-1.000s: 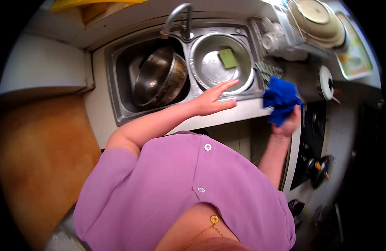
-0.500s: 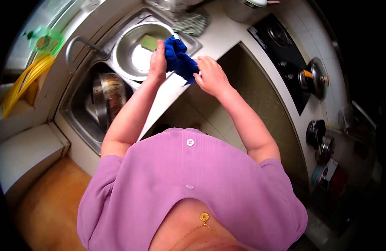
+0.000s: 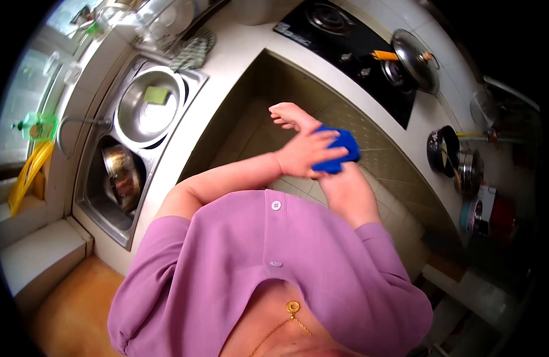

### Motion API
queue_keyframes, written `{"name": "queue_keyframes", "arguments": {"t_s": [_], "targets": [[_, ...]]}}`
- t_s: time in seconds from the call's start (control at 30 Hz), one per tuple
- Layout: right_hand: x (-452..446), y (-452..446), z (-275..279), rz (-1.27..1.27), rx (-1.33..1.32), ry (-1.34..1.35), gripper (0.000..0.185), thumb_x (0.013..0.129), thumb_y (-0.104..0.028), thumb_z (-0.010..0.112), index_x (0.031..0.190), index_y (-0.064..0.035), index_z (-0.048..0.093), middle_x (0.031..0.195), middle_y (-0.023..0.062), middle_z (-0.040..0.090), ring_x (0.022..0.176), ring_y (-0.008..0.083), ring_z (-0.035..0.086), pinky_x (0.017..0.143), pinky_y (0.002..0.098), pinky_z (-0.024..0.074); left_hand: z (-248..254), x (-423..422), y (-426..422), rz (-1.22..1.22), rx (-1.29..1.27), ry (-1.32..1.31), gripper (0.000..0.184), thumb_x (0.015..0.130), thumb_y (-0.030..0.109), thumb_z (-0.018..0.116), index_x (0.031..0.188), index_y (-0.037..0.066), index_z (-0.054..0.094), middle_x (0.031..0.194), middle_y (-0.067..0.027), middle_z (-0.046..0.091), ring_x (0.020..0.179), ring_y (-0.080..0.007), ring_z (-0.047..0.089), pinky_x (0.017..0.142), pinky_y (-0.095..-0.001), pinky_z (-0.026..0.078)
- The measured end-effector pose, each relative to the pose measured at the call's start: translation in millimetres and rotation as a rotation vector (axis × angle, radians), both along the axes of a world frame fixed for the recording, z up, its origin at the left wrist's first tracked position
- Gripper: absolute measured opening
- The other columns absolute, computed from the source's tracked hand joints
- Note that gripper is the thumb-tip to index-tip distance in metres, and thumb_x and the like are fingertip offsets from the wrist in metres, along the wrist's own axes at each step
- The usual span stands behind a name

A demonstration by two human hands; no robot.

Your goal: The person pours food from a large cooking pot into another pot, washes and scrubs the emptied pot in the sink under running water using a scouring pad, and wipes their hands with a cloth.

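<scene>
My left hand (image 3: 304,152) reaches across my body and presses a blue cloth (image 3: 347,141) around my right forearm, just below the wrist. Its fingers are spread over the cloth. Beyond it my right hand (image 3: 292,114) is stretched out with loosely bent fingers, and nothing shows in it. Both hands are over the gap in front of the counter, away from the sink. Part of the right wrist is hidden behind the left hand and the cloth.
At the left, a steel basin (image 3: 125,124) with a green sponge (image 3: 157,95) sits over the sink, beside a stained metal pot (image 3: 124,178). A checked rag (image 3: 194,50) lies on the counter. A black gas stove (image 3: 346,56) carries a lidded pan (image 3: 414,59).
The blue cloth has moved right, from between both hands near the basin onto my right forearm. My right hand has let go of it. The view has turned toward the stove.
</scene>
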State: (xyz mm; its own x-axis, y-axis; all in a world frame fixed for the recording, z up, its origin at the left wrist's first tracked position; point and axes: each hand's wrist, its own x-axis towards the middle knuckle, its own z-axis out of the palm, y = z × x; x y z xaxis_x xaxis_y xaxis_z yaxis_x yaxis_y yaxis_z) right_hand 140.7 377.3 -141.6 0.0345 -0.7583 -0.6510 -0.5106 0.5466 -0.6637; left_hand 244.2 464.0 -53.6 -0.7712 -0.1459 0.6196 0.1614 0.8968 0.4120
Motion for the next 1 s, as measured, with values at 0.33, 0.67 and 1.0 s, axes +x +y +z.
{"name": "queue_keyframes", "arguments": {"t_s": [0.33, 0.67, 1.0], "targets": [[-70.3, 143.4, 28.3, -1.006, 0.150, -1.004, 0.064, 0.086, -0.058, 0.044, 0.135, -0.0190, 0.036, 0.130, 0.0057, 0.047, 0.115, 0.0263, 0.047, 0.093, 0.0505, 0.0370, -20.0, -33.4, -49.0, -0.137, 2.130, 0.284, 0.045, 0.091, 0.045, 0.047, 0.118, 0.010, 0.051, 0.111, -0.0069, 0.058, 0.102, -0.0207, 0.055, 0.089, -0.0367, 0.044], [-59.6, 76.9, 36.6, -0.867, -0.330, -1.077, 0.063, 0.089, -0.054, 0.039, 0.127, -0.0043, 0.044, 0.122, 0.0101, 0.052, 0.114, 0.0247, 0.050, 0.097, 0.0356, 0.0387, -53.7, -72.3, -53.7, 0.271, 1.007, 0.169, 0.025, 0.089, 0.020, 0.045, 0.099, -0.001, 0.055, 0.093, -0.0209, 0.060, 0.088, -0.0317, 0.058, 0.078, -0.0384, 0.045], [-0.6, 69.9, 65.1, -0.244, -0.933, -0.267, 0.055, 0.079, -0.032, 0.062, 0.119, 0.0029, 0.049, 0.119, 0.0173, 0.051, 0.111, 0.0294, 0.049, 0.095, 0.0402, 0.0356, -99.9, -37.6, -199.1, 0.392, 1.878, 0.580, 0.025, 0.091, 0.032, 0.046, 0.097, 0.008, 0.050, 0.077, -0.0076, 0.059, 0.061, -0.0171, 0.057, 0.054, -0.0331, 0.046]]}}
